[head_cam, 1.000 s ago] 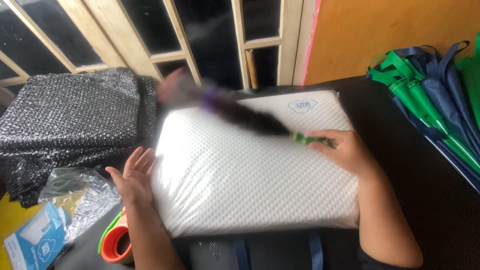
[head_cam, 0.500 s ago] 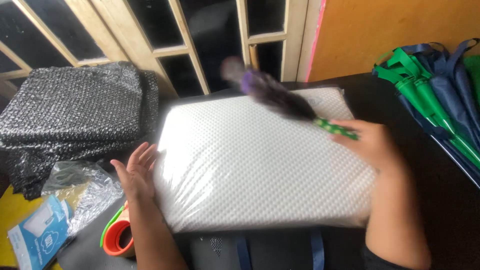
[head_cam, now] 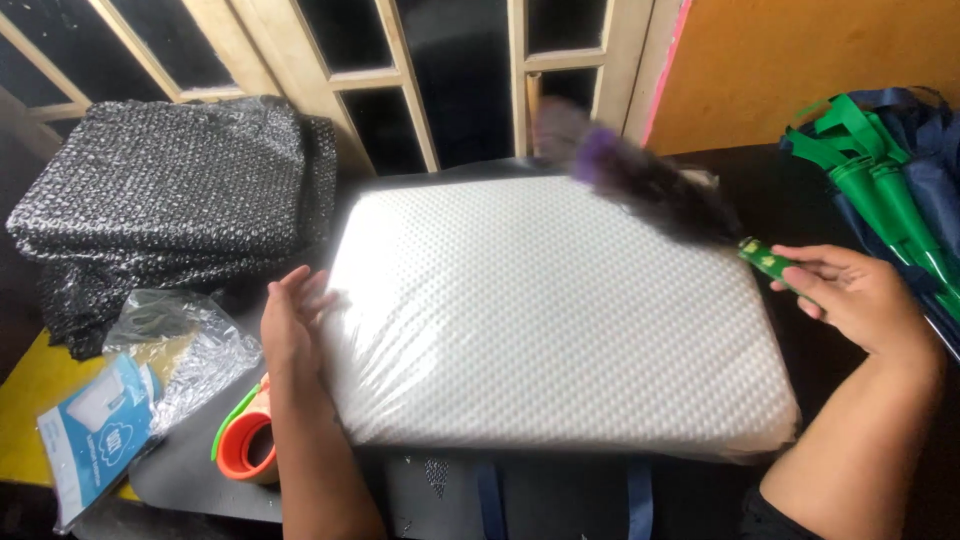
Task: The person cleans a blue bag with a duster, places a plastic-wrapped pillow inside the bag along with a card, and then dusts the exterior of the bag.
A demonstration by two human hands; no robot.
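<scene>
At the middle of the dark table [head_cam: 860, 190], a white plastic-wrapped pillow [head_cam: 550, 310] is lying flat, and the left hand [head_cam: 292, 322] is pressing open against its side, apparently steadying it. The right hand [head_cam: 860, 295] is holding its grip closed on the green handle of a feather duster [head_cam: 660, 195], whose blurred head is passing over the far corner. Folded bubble wrap [head_cam: 170, 190] is sitting nearby on the left.

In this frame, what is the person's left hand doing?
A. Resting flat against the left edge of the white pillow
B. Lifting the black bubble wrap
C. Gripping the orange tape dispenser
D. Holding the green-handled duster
A: the left hand lies open against the left edge of the white pillow, while the right hand holds the duster by its green handle.
</scene>
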